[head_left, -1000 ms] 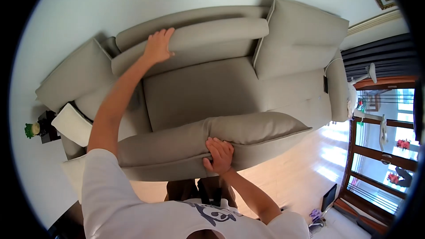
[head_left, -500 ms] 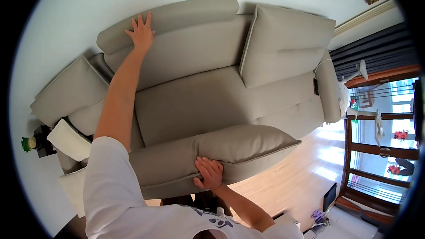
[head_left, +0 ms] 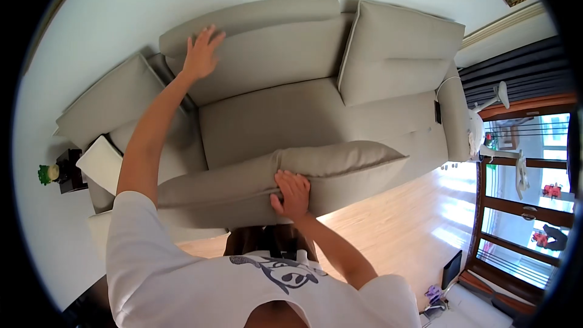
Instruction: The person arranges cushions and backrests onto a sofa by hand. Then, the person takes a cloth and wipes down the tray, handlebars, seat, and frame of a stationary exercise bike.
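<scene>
Loose cushion (head_left: 246, 188): tilted on edge, at the front of the sofa (head_left: 273, 121). Right hand (head_left: 293, 195): fingers close together, clamped on the cushion's seam. Left hand (head_left: 202, 54): fingers spread, before the sofa's backrest (head_left: 276, 45); contact cannot be determined. White pillow (head_left: 100, 163): at the sofa's left end.

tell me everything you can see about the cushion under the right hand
The cushion is long, padded and grey-beige, in smooth material that looks like leather or close fabric. A raised seam runs along its edge to a pointed corner, and creases gather near the middle. It lies lengthwise across the near side of the sofa. The right hand touches it near the middle. Its underside is hidden.
</scene>
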Demonstrator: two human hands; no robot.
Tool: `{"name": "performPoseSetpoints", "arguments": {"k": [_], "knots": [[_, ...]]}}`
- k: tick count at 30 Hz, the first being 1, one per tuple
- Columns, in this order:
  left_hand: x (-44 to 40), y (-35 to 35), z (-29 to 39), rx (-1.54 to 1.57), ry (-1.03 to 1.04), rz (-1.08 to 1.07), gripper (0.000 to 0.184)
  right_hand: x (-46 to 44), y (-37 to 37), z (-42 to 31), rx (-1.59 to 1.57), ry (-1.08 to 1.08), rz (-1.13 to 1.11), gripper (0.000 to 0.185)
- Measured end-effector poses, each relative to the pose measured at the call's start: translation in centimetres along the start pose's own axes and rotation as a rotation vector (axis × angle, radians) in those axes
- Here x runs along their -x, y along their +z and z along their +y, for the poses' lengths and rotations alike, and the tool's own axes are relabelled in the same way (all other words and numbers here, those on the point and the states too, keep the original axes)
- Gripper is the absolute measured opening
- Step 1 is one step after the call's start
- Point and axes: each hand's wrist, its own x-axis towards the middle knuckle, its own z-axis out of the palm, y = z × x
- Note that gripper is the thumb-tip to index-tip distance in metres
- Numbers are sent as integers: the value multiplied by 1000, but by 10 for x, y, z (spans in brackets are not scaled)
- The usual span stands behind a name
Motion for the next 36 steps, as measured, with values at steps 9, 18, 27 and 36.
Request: {"name": "performPoseSetpoints", "arguments": {"k": [9,18,27,36], "knots": [[61,30,9,74,-305,-471,63,-20,-16,-18,54,-20,-23,48],[182,26,77,888,-304,-1117,84,-23,-69,-26,97,-11,-287,56],[308,-49,40,963,-525,-933,64,-46,-168,47,454,109,-153,54],[365,-56,63,952,-596,-742,49,-14,-143,77,100,-78,-234,24]]}}
